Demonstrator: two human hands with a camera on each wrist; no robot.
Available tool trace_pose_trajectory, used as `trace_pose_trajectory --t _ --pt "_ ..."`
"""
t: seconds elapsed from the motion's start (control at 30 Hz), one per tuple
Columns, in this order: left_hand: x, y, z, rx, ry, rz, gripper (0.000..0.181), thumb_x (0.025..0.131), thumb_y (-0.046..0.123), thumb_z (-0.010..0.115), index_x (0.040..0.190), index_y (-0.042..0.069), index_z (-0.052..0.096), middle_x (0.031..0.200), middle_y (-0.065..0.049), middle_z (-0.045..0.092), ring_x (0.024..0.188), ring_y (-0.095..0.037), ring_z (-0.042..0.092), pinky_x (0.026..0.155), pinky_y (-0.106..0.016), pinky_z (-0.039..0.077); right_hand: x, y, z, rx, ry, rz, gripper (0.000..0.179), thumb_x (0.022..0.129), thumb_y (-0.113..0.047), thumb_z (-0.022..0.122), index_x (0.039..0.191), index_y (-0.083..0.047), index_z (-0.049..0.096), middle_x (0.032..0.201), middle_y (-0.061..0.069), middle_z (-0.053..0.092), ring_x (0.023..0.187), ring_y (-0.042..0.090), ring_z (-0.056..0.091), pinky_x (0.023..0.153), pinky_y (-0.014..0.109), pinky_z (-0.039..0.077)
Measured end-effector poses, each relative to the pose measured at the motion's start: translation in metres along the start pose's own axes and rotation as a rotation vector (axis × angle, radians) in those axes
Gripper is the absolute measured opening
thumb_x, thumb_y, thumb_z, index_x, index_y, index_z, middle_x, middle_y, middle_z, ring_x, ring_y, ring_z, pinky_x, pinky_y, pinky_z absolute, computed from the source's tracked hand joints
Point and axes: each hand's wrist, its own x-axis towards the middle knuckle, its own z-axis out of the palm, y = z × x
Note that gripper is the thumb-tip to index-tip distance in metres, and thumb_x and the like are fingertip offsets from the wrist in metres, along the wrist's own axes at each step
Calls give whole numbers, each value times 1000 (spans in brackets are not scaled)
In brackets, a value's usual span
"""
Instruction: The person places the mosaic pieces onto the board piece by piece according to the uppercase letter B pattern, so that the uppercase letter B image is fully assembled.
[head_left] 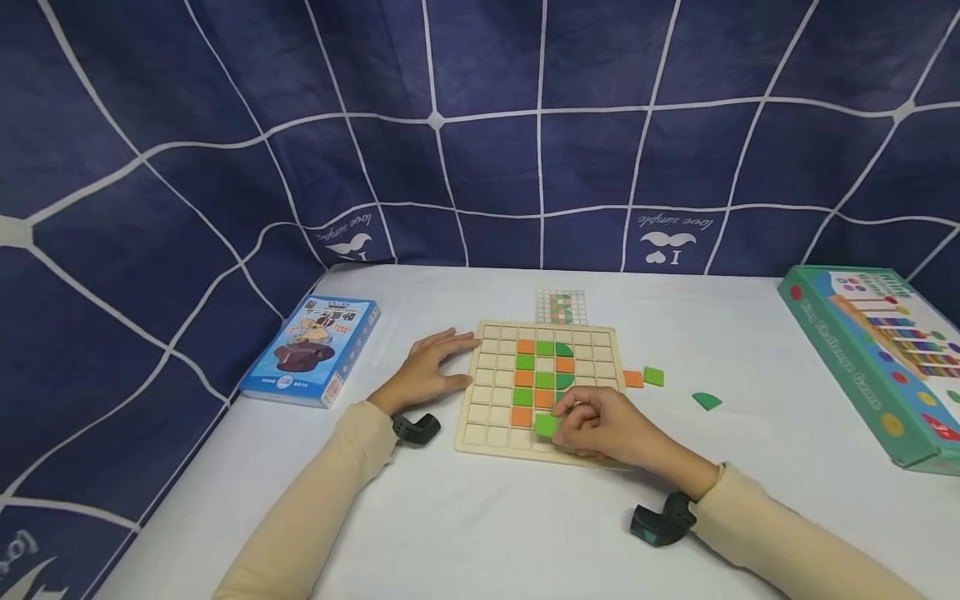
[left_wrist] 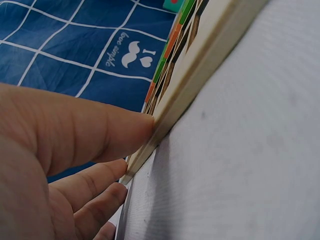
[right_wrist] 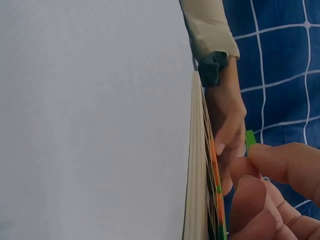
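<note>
A wooden grid board [head_left: 487,414] lies on the white table, with several orange and green tiles set in its middle columns. My right hand [head_left: 606,423] pinches a light green square tile [head_left: 546,426] over the lower part of the board. In the right wrist view that green tile [right_wrist: 250,139] sticks out from between thumb and finger, raised off the board. At the board's left edge my left hand [head_left: 429,372] rests with fingers spread. In the left wrist view its thumb [left_wrist: 125,131] touches the board's side [left_wrist: 192,75]. The right hand hides some lower right squares.
A pattern card [head_left: 561,307] lies behind the board. To its right are an orange tile [head_left: 633,379], a green square tile [head_left: 654,377] and a green quarter-round tile [head_left: 707,401]. A blue box [head_left: 311,350] stands left; a green game box [head_left: 873,367] lies far right.
</note>
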Motion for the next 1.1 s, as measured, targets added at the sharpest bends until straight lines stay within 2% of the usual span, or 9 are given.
trace_pose_trajectory --t 0.3,0.43,0.57,1.1 --pt "5 -1 2 7 4 16 65 94 22 75 156 9 59 168 -9 48 163 -36 27 132 -59 12 11 -4 15 -124 27 -59 22 87 -2 83 105 2 72 82 -2 75 63 6 54 56 19 43" --pt "4 1 1 7 -2 12 66 94 22 75 156 9 58 168 -9 48 164 -36 26 132 -59 12 14 -6 19 -213 40 -64 20 85 -6 87 99 -3 74 79 -6 71 60 6 54 51 19 41" --pt "3 2 1 8 -3 9 65 94 22 75 156 9 58 168 -9 48 163 -36 26 132 -59 12 17 -7 23 -293 45 -98 17 83 -6 88 94 -6 74 76 -9 67 60 3 52 53 19 43" --pt "1 -1 1 19 -3 -2 66 94 22 75 156 10 58 168 -10 48 163 -36 26 132 -59 12 20 -7 27 -311 14 -83 19 84 -5 89 96 -5 75 76 -9 66 59 4 53 53 20 44"
